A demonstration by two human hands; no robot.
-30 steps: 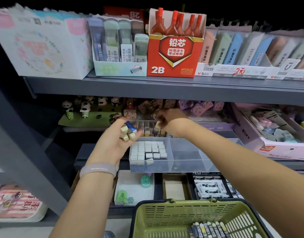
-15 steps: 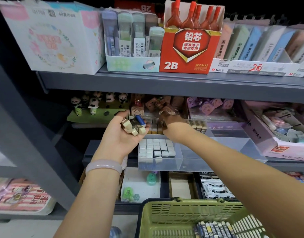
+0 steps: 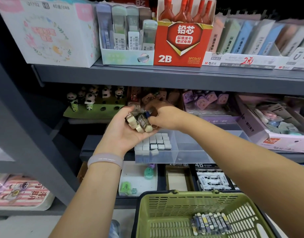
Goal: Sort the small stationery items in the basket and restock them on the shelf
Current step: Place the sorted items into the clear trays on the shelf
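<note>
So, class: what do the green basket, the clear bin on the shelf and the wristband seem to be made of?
Green basket: moulded matte plastic, judging by its slotted walls. Clear bin: glossy transparent plastic; white erasers show through its wall. Wristband on the left wrist: smooth, pale, faintly translucent, perhaps silicone or stone; the view cannot settle which.

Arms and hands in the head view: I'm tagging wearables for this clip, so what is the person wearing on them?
Both forearms are bare, no sleeves showing. The left wrist carries a smooth, pale lilac bangle. No gloves or watch show; any rings cannot be made out.
</note>
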